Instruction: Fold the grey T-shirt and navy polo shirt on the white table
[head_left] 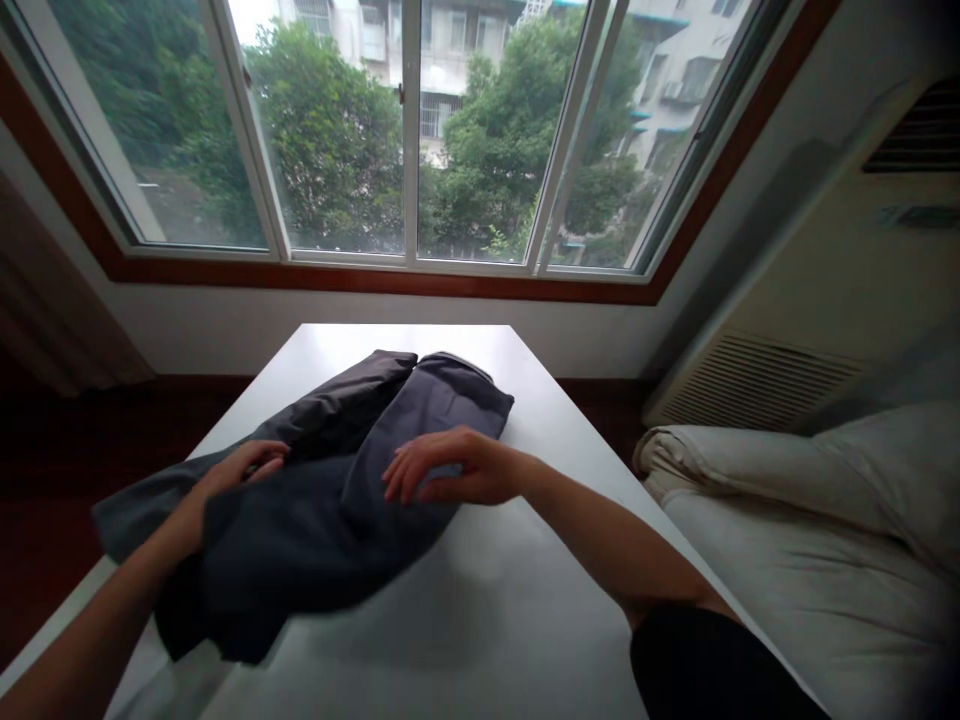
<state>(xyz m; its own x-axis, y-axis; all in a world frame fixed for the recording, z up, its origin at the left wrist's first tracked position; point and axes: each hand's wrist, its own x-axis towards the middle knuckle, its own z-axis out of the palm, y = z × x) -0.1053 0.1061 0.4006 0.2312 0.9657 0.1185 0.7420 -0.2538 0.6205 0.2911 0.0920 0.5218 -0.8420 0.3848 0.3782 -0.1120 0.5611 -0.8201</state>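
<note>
A: Where's the garment (322, 520)?

B: On the table (480, 620), stretching from near the far end towards the near left, with one corner reaching past the left edge.

A: And the hands?

B: The right hand (465, 465) is over its right part, thumb apart from the fingers, seemingly clamped on nothing. The left hand (251, 465) is among the folds on the left, fingers partly curled; I can't tell whether they pinch any cloth.

A: How far along does it look?

B: Early, I'd judge. It's roughly laid out lengthwise, its two far ends just beside each other. But the near part is bunched and blurred, and no flat, squared fold shows, so it looks only partly arranged.
</note>
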